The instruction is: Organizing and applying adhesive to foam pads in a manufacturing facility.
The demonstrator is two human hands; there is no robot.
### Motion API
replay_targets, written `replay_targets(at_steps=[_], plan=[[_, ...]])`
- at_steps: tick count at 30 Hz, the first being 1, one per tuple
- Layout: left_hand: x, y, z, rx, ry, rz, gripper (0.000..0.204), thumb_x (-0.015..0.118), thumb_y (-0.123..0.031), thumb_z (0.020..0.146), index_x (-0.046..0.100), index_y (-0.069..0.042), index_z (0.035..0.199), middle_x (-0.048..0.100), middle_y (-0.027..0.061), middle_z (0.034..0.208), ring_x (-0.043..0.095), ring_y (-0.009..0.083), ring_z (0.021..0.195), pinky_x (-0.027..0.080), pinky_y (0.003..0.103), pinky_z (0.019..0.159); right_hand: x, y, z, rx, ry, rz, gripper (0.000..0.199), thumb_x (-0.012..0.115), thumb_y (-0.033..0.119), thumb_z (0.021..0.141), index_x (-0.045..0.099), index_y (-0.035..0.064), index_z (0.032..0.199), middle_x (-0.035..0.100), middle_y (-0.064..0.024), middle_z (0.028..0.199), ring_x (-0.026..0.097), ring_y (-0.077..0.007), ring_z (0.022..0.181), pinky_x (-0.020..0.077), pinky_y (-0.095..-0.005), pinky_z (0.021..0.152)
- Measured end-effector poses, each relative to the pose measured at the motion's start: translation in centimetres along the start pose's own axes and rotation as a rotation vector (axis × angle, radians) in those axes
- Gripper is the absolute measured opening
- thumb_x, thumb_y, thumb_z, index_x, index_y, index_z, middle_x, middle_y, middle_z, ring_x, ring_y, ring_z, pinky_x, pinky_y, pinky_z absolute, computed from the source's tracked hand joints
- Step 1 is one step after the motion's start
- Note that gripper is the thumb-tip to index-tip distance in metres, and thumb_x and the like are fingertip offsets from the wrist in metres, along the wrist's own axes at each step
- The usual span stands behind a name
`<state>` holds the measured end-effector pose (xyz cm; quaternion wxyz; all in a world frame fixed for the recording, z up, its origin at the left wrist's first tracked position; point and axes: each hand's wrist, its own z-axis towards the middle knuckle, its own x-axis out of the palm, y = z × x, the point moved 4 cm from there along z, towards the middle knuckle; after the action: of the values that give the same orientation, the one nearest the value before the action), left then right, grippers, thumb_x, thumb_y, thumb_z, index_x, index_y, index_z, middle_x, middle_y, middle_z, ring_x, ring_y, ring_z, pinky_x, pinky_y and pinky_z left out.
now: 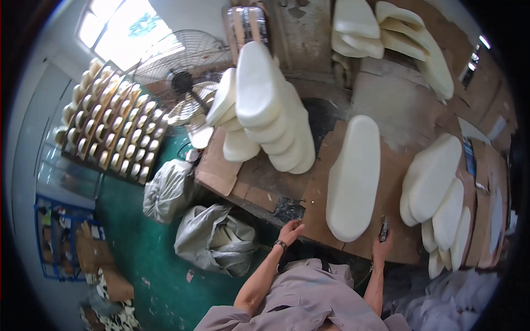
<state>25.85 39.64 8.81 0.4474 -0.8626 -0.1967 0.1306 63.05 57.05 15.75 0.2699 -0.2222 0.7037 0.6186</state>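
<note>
A long, cream-coloured, sole-shaped foam piece [353,179] lies on the cardboard-covered table in front of me. My right hand [381,248], at the table's near edge, is closed round a small hand tool [383,229] with a dark handle and a metal tip. Its exact kind is too small to make out. The tool points away from me, just right of the foam piece's near end. My left hand [290,233] is at the table edge, left of that piece and apart from it. Its fingers are loosely bent and hold nothing visible.
Stacks of similar foam pieces stand at the table's back left [265,105], right [433,179] and far right [414,38]. Left of the table are grey sacks [215,240], a large fan [181,81] and a loaded slanted rack [113,124]. White pieces [447,300] lie below right.
</note>
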Motion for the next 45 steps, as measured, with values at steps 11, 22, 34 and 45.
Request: replay_targets(at_steps=[11, 22, 34, 45], plan=[[6.2, -2.6, 4.7, 0.055, 0.505, 0.177, 0.053, 0.069, -0.029, 0.095, 0.054, 0.000, 0.136, 0.068, 0.0094, 0.114, 0.066, 0.0167, 0.097, 0.055, 0.031, 0.079, -10.7, 17.2, -17.2, -0.072, -0.065, 0.475, 0.074, 0.048, -0.007, 0.071, 0.044, 0.0027, 0.145, 0.066, -0.0104, 0.110, 0.062, -0.0170, 0.098, 0.0496, -0.0236, 0.070], [2.8, -39.0, -17.1, 1.295, 0.326, -0.321, 0.058, 0.079, -0.006, 0.080, 0.054, 0.004, 0.132, 0.062, 0.0190, 0.125, 0.061, 0.0307, 0.114, 0.050, 0.041, 0.101, -11.9, 17.5, -22.8, -0.175, 0.044, 0.509, 0.082, 0.044, -0.013, 0.073, 0.037, 0.0027, 0.153, 0.065, -0.0135, 0.115, 0.062, -0.0157, 0.100, 0.0480, -0.0291, 0.094], [-0.4, -39.1, -32.5, 1.840, -0.182, -0.003, 0.063, 0.057, -0.039, 0.091, 0.053, 0.011, 0.129, 0.060, 0.0229, 0.125, 0.061, 0.0314, 0.115, 0.050, 0.044, 0.100, -18.4, 8.7, -23.4, -0.225, 0.271, 0.602, 0.078, 0.045, -0.014, 0.077, 0.038, 0.0057, 0.153, 0.064, -0.0101, 0.115, 0.060, -0.0146, 0.099, 0.0483, -0.0286, 0.090], [2.8, -36.4, -39.4, 1.861, -0.370, 0.084, 0.062, 0.072, -0.032, 0.083, 0.057, 0.012, 0.123, 0.061, 0.0242, 0.124, 0.061, 0.0328, 0.114, 0.048, 0.045, 0.100, -24.7, 6.3, -22.7, -0.269, 0.196, 0.583, 0.075, 0.047, -0.011, 0.075, 0.043, 0.0009, 0.149, 0.067, -0.0116, 0.110, 0.064, -0.0158, 0.096, 0.0486, -0.0263, 0.087]])
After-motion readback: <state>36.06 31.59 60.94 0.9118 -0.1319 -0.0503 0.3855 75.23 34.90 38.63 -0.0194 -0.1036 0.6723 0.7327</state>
